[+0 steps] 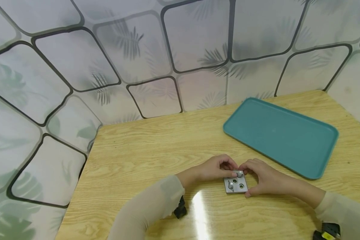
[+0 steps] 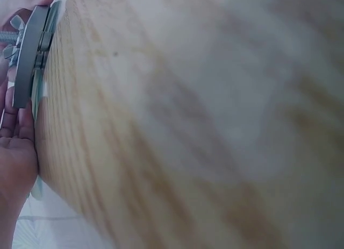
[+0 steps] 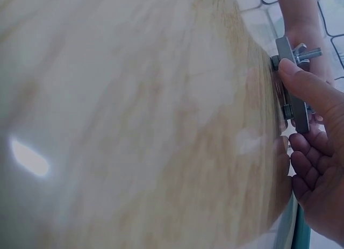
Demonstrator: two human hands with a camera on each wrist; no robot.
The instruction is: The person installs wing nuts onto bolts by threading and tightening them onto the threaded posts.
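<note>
A small square metal plate (image 1: pixel 236 188) with two bare holes carries two bolts fitted with wing nuts. One wing nut (image 1: pixel 230 185) stands at its near left, and the other wing nut (image 1: pixel 239 174) at its far right corner. My left hand (image 1: pixel 213 168) has thumb and fingertips at that far corner wing nut; its grip is partly hidden. My right hand (image 1: pixel 265 178) holds the plate along its right side, thumb at the near corner and fingers at the far one. In the right wrist view, bolt heads (image 3: pixel 287 111) protrude beneath the plate.
A teal tray (image 1: pixel 282 133) lies on the wooden table (image 1: pixel 144 150), behind and to the right of my hands. Patterned curtain-like sheeting (image 1: pixel 198 40) rises along the table's back and left side.
</note>
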